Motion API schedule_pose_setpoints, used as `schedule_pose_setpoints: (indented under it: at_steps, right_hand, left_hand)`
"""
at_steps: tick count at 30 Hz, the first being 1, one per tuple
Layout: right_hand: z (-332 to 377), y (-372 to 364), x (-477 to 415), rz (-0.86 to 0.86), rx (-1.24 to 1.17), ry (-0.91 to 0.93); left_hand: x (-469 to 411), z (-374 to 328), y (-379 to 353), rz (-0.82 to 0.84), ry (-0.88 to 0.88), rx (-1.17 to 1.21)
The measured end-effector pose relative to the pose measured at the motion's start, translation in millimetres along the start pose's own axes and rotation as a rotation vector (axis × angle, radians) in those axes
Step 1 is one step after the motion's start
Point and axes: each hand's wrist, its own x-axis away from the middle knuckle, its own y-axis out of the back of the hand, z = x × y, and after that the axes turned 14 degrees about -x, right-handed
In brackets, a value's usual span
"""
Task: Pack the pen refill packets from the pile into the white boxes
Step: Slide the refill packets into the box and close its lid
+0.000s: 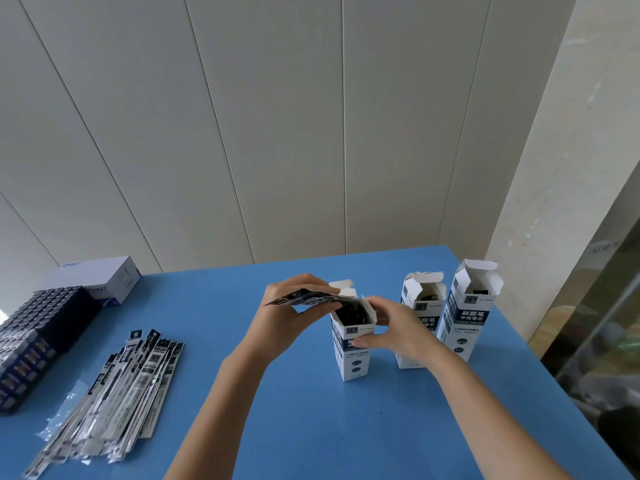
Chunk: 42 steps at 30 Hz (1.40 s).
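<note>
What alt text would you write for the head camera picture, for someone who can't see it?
A person's left hand holds pen refill packets over an open white box that the right hand grips, on a blue table. Two more open boxes stand right; a packet pile lies left.

Left hand (294, 306) pinches bundle of refill packets (308, 296), bundle tilted, one end over open top of nearest white box (351, 344). Right hand (398, 332) grips that box's side near top. Two more white boxes (420, 306) (467, 306) stand upright to right, flaps open. Packet pile (114, 393) lies left on blue table (311, 427), beside dark tray (31, 337) and grey box (100, 277).
</note>
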Motion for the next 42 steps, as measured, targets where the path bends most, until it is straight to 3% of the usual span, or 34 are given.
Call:
schedule_pose_setpoints:
  at_steps: [9,19,42]
  right_hand:
    - [-3,1,-2,-0.003,-0.018,-0.020]
    - [-3,2,-3,-0.011,-0.030,-0.039]
    - [5,2,-6,0.014,-0.005,-0.065]
  left_hand:
    - [0,0,-1,-0.003,-0.062,-0.045]
    - [-1,-1,-5,0.033,0.044,0.033]
    - [-43,-13,15,0.368,-0.078,-0.277]
